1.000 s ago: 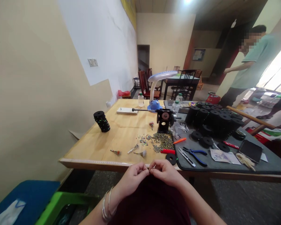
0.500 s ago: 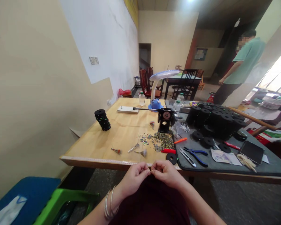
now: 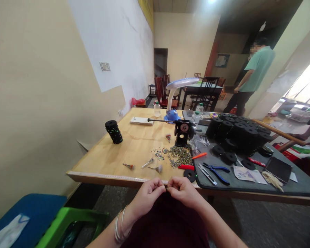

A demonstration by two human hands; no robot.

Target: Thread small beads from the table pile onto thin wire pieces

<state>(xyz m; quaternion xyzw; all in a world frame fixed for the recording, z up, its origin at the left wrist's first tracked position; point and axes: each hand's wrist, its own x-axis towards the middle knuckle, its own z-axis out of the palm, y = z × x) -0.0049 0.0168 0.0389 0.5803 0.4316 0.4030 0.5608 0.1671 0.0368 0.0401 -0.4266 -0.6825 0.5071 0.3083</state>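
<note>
My left hand (image 3: 152, 191) and my right hand (image 3: 181, 190) meet fingertip to fingertip at the table's front edge. Both are closed in a pinch; whatever lies between the fingers is too small to make out. Just beyond them on the wooden table (image 3: 100, 156) lie small feathery-tipped bundles (image 3: 156, 168), one with an orange end (image 3: 128, 166). Near my right hand rest a black foam ring (image 3: 189, 175) and a red-handled tool (image 3: 186, 167). Behind these spreads a pile of small dark-and-yellow striped pieces (image 3: 182, 155), with tiny coloured beads (image 3: 158, 154) to its left.
A black winding device (image 3: 182, 132) with a long rod stands mid-table before a blue-based lamp (image 3: 172, 115). Stacked black foam rolls (image 3: 237, 131), blue pliers (image 3: 217, 172) and scissors-like snips (image 3: 207, 174) occupy the grey mat. A foam roll (image 3: 114, 132) stands left. A person (image 3: 258, 70) is in the background.
Both hands hold nearly the same pinched pose at the same spot. In the background, the person has moved to the left.
</note>
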